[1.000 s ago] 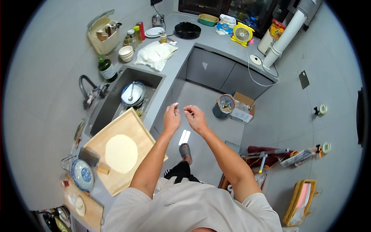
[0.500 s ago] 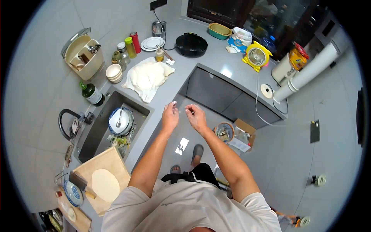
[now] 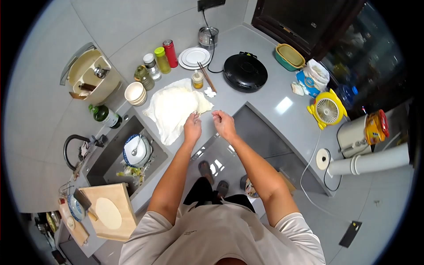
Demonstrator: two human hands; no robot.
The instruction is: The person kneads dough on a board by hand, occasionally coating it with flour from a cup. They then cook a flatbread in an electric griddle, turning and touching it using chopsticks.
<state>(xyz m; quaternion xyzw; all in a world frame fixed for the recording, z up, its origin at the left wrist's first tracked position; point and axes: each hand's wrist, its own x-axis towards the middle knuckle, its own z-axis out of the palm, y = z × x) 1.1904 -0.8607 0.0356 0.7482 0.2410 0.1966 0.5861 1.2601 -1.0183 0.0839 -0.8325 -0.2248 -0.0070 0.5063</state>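
Observation:
My left hand is at the counter's front edge, beside the lower right of a crumpled white cloth. Its fingers are drawn together; whether they touch the cloth or hold anything small, I cannot make out. To the right, my right hand is held apart from it with the fingers curled in against the thumb, and what is in them is hidden. Pale smudges show on the fingers. Beyond the cloth are a small amber jar, a pair of chopsticks and a crumpled white scrap.
A round black electric pan and white plates stand behind. Left is the sink with bowls. A wooden board bears a flat dough sheet. Right are a yellow fan and its cord.
My view has turned and moved nearer the counter corner. My hands have gone from above the floor to the counter's edge by the cloth, with the fingers still drawn in.

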